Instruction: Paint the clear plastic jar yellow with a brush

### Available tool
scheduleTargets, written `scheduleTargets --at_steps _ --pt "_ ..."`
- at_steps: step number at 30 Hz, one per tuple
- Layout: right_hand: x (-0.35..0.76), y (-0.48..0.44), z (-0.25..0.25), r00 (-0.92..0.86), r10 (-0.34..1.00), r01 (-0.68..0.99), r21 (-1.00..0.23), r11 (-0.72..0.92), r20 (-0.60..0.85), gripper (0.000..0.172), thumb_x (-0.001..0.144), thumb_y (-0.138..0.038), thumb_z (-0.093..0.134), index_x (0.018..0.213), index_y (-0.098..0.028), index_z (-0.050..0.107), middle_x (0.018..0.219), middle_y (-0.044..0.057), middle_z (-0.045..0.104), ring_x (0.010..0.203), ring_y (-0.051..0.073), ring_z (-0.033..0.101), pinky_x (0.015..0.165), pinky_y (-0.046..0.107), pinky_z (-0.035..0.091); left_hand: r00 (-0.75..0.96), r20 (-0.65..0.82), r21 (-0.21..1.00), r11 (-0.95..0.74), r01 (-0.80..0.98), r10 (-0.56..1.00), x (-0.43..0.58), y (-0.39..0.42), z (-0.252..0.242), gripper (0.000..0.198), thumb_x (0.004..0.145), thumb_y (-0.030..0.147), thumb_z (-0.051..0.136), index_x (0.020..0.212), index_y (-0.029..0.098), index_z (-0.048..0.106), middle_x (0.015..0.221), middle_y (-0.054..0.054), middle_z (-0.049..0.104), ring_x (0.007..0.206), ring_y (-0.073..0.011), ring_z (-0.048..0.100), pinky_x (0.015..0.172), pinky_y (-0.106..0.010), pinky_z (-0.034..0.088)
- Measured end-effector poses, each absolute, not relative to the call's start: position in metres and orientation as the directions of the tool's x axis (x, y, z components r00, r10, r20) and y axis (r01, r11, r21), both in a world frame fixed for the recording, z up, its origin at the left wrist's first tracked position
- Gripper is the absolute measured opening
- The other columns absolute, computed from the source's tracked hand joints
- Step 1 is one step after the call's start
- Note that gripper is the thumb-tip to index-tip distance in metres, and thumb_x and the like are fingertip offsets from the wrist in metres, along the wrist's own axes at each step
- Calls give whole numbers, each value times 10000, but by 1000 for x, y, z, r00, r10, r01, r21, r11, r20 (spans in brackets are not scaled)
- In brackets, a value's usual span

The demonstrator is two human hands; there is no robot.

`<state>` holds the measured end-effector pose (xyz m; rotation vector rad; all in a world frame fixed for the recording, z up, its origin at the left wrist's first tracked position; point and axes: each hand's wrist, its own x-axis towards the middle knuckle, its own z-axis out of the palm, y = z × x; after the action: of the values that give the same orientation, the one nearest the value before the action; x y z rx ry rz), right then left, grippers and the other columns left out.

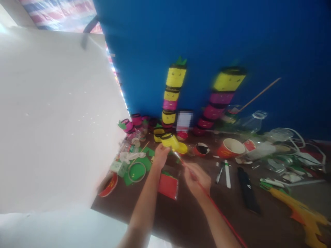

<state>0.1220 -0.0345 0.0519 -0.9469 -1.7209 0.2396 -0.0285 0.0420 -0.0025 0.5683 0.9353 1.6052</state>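
My left hand (pixel 162 155) has its fingers closed on a yellow cup-shaped piece (pixel 169 140) with a black rim, tilted above the table. In my right hand (pixel 198 179) is a long red-handled paintbrush (pixel 219 206); its tip end reaches the lower side of the yellow piece, though blur hides whether it touches. Just behind the brush tip lies a rounded yellow thing (pixel 182 148), perhaps part of a dish. Another yellow cup with a black rim (pixel 158 135) stands to the left of the held piece. Below my hands lies a red packet (pixel 168 186).
Two stacks of painted yellow and magenta cups, one (pixel 169 93) and a wider one (pixel 219 100), stand by the blue wall. A paper tub (pixel 231 148), a small cup of black stuff (pixel 202 149), a black pouch (pixel 248 189), a tape roll (pixel 137 172) and plastic bottles surround the hands.
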Motion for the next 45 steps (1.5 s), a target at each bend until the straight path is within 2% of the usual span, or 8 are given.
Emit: scheduleTargets --at_steps 5,10,21,32,39,45 --pt "119 -35 55 -65 670 476 -567 672 740 173 808 -136 537 909 -203 660 833 67 702 764 172 666 725 313 554 -229 -94 812 -59 -581 969 -29 41 -3 283 564 194 721 821 158 608 852 -36 671 830 -143 609 830 -295 429" --pt "119 -36 56 -56 683 485 -578 656 728 158 813 -169 529 886 -207 664 809 60 701 747 172 669 708 302 557 -226 -85 812 -63 -581 970 -29 41 -5 272 563 177 725 807 161 606 815 -31 673 839 -153 617 847 -311 433" --pt "121 -39 61 -75 674 492 -560 666 735 168 795 -117 536 887 -202 649 806 60 690 746 165 654 696 298 546 -209 -55 796 -84 -600 976 -27 40 -1 320 557 155 721 858 159 612 898 -48 687 854 -156 630 883 -335 422" --pt "122 -39 59 -84 669 500 -550 669 738 190 785 -99 537 902 -200 647 823 59 687 754 166 649 707 302 538 -182 0 770 -116 -628 983 -28 38 -1 377 545 215 770 888 167 620 934 -58 690 913 -178 628 920 -358 412" --pt "122 -40 60 -86 663 522 -534 666 743 153 812 -135 518 881 -181 647 798 68 690 734 159 652 693 294 546 -181 -14 776 -104 -622 983 -28 41 -8 386 546 216 767 897 162 615 943 -60 693 914 -185 630 931 -370 405" --pt "121 -42 60 -98 645 512 -517 686 758 176 788 -90 535 886 -189 643 804 60 687 729 159 651 671 291 547 -181 -13 782 -103 -615 983 -29 41 -9 371 573 197 750 918 163 620 967 -66 689 934 -193 628 951 -390 389"
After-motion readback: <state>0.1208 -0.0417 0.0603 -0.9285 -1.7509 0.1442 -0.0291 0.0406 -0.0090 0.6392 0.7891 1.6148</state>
